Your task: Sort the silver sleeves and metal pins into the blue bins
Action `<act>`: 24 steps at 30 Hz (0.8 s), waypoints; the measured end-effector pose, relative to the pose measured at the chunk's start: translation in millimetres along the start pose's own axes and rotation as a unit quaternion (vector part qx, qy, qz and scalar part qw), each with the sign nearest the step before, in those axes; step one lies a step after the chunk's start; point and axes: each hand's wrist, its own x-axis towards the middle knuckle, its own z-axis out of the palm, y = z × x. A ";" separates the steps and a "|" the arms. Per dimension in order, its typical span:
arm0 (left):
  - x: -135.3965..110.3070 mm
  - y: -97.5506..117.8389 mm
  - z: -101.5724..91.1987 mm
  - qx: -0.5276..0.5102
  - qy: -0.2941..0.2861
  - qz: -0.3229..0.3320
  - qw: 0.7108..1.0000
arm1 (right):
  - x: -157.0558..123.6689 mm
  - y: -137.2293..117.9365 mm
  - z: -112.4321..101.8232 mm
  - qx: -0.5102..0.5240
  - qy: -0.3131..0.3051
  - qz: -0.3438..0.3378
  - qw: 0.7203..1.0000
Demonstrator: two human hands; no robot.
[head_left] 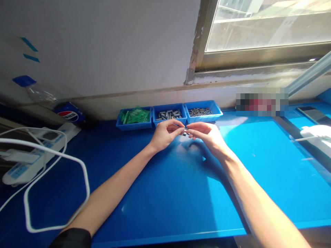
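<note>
Both hands meet above the blue bench [165, 193], fingertips touching around a tiny dark part [184, 133] that is too small to identify. The left hand [165, 134] has its grip closed, thumb against forefinger, pinching the part from the 9 o'clock side; the right hand [204, 135] has its grip closed on it too from 3 o'clock, its other fingers fanned loosely. The step in hand looks like fitting or joining two small pieces held between the fingertips, roughly midway through one piece's cycle, though whether there are one or two pieces in the pinch cannot be told. The next move would call for fine alignment and a steady squeeze without letting the part slip, since it is held clear of the bench surface. Just beyond the hands, at 12 o'clock, three blue trays sit side by side against the wall: the left tray [134, 125] holds green packets, the middle tray [169, 120] holds grey metal pieces, and the right tray [207, 118] holds finer thin pins. Farther out at 9 o'clock lie a white power strip [23, 168] with looping white cable [85, 179], and a plastic bottle [49, 98] on its side at 10 o'clock.
</note>
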 end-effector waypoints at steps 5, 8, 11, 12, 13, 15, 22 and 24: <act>-1.2 -0.6 1.5 0.016 0.000 0.017 1.000 | 1.5 0.8 1.0 -0.012 0.010 0.005 1.000; -1.6 -2.8 0.5 0.077 0.016 0.054 0.995 | 1.5 0.3 -1.0 -0.022 0.007 0.002 1.000; -2.5 -6.1 -1.4 0.221 0.033 0.126 0.967 | 2.5 3.5 -5.7 -0.025 0.048 -0.028 0.998; -3.1 -7.1 -1.7 0.275 0.026 0.154 0.949 | 3.1 5.1 -7.6 -0.019 0.072 -0.045 0.996; -4.0 -8.0 -1.6 0.323 0.007 0.182 0.929 | 3.8 6.8 -9.3 -0.009 0.094 -0.064 0.994; -6.4 -9.6 0.1 0.402 -0.057 0.232 0.884 | 5.2 9.6 -12.3 0.020 0.119 -0.091 0.989; -14.1 -19.1 11.5 0.516 -0.202 0.280 0.784 | 5.2 6.9 -11.2 0.011 0.121 -0.099 0.988; -13.8 -21.4 11.3 0.509 -0.199 0.292 0.785 | 3.4 3.7 -9.8 0.001 0.109 -0.086 0.990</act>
